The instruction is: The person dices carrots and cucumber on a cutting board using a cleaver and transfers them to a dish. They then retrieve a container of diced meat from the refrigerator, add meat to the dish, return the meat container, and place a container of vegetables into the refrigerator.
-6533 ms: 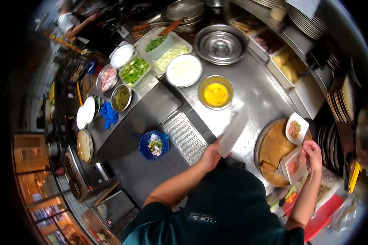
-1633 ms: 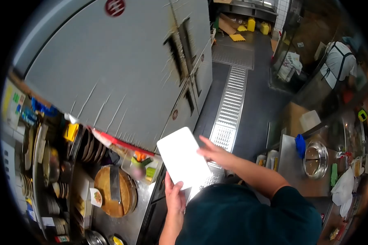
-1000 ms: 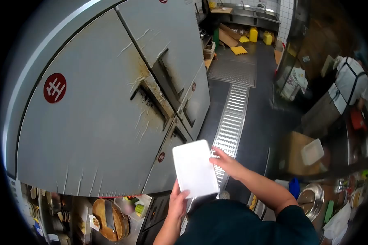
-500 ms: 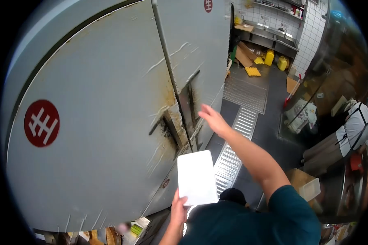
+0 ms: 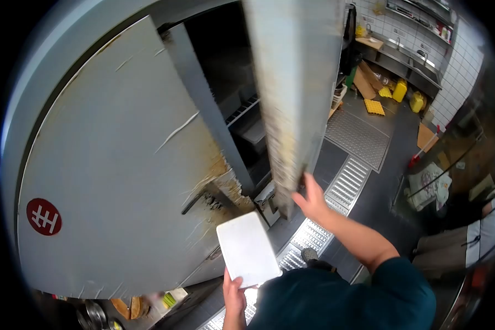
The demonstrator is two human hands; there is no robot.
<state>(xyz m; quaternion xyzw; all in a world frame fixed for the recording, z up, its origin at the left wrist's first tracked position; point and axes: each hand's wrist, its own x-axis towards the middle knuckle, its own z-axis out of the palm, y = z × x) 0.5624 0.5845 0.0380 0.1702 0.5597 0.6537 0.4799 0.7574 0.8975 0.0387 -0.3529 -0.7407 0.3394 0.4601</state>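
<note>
My left hand [image 5: 234,294] is closed on the near end of a white rectangular plastic container [image 5: 249,250], thumb on its flat top. Whether that top is a lid I cannot tell. My right hand [image 5: 313,202] grips the edge of the right refrigerator door [image 5: 297,104] at its handle side; part of the fingers is hidden by the door. This door stands partly open, and its edge is blurred. Behind it show the dark refrigerator interior [image 5: 220,60] and a wire shelf [image 5: 242,112]. The left refrigerator door [image 5: 110,165], with a red round sticker [image 5: 44,216], is closed.
A metal floor grate [image 5: 312,237] runs beside my feet. Farther off are a sink counter [image 5: 401,55], yellow jugs [image 5: 400,91] and cardboard [image 5: 364,82]. At the right, another person [image 5: 451,247] stands near a glass partition. Pans [image 5: 95,314] lie at the lower left.
The right refrigerator door has swung open from closed, and my right hand has gone from reaching toward it to gripping its edge. The view has shifted; the container stays in my left hand.
</note>
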